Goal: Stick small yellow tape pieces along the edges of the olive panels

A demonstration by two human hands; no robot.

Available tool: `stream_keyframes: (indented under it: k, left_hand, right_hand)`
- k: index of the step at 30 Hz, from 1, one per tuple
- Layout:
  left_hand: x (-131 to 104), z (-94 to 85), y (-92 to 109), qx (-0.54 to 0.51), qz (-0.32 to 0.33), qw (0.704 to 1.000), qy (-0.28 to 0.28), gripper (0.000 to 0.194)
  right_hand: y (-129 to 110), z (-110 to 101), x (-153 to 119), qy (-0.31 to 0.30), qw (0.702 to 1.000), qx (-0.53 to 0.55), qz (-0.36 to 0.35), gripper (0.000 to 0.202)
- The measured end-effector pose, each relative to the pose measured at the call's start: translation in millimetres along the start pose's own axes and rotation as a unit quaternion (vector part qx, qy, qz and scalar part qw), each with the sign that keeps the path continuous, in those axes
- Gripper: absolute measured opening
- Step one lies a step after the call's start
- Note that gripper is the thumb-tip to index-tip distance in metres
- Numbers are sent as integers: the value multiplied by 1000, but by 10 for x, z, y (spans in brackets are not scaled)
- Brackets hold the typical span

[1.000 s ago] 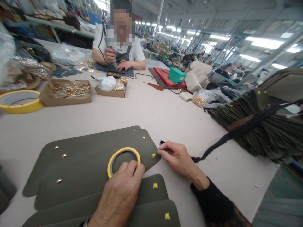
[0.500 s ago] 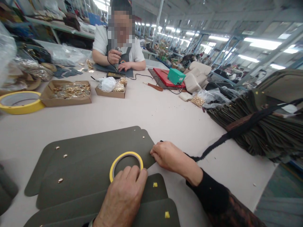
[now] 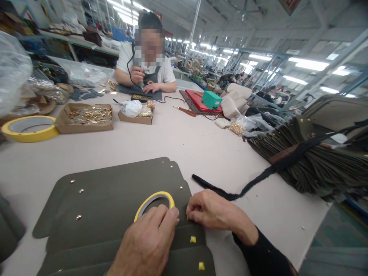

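Note:
My left hand (image 3: 146,241) is closed around a roll of yellow tape (image 3: 169,198), held over several overlapping dark olive panels (image 3: 115,188). Gold studs (image 3: 81,191) dot the panels near their left and right ends. Two small yellow tape pieces (image 3: 193,239) are stuck on the nearer panels, to the right of my left hand. My right hand (image 3: 208,209) is closed in a pinch at the panels' right edge. Its fingers hide whatever is between them.
A black fabric strip (image 3: 212,188) runs to a pile of dark olive pieces (image 3: 310,157) at right. Across the table sits a person (image 3: 146,69) holding a corded tool. Boxes of gold hardware (image 3: 83,128) and a larger yellow tape roll (image 3: 30,136) stand at left.
My right hand has moved nearer to me along the panels' right edge, uncovering a gold stud and the end of the black strip. The left hand still holds the tape roll.

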State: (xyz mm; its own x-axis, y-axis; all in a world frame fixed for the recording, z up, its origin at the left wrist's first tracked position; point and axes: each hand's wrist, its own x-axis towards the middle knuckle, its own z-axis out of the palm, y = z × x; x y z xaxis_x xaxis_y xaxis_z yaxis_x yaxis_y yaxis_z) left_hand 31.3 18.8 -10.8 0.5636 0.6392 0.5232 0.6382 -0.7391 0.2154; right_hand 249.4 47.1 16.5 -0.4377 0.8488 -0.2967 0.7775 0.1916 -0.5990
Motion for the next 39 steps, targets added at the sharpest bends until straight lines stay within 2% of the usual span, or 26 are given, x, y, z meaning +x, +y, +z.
stream_keyframes:
  k: [2,5,6,8,11,19,23,25,28,31,34,36,39]
  left_hand:
    - [8,-6,-7,-46,1,999,23,24]
    - [15,22,-34,-97,-12,995,37,24]
    - [14,34,-45,-102,-17,994,38,26]
    - [8,54,-66,-92,-26,995,37,35]
    - [-5,72,-84,-59,-37,997,40,40]
    - [-20,80,-84,-47,-35,997,45,32]
    - [-8,45,-84,-59,-43,997,-9,18]
    - [1,31,-84,-51,-47,997,-29,18]
    - [17,21,-83,-44,-51,997,-24,19]
    - [25,13,-62,-57,-43,997,4,17]
    - [14,17,-11,-74,-22,996,34,13]
    - [2,36,26,-60,-23,998,12,12]
    - [-4,75,61,-3,-54,995,-89,15]
  right_hand:
    - [-25,28,-70,22,999,41,-15,13]
    - [-95,90,-76,144,981,121,-34,18]
    - [-119,114,-63,167,974,143,-52,20]
    - [-160,163,-32,179,964,163,-106,21]
    - [-190,219,0,198,954,142,-175,20]
    - [-172,307,84,244,929,14,-279,15]
    - [-152,381,103,304,905,-52,-292,14]
    - [-169,414,93,328,897,-56,-290,13]
    - [-244,455,68,335,913,21,-231,12]
    - [-290,474,76,279,935,204,-81,10]
    - [-178,424,144,233,903,357,48,7]
    - [-29,344,204,218,887,392,105,13]
    - [170,217,267,185,898,374,142,20]
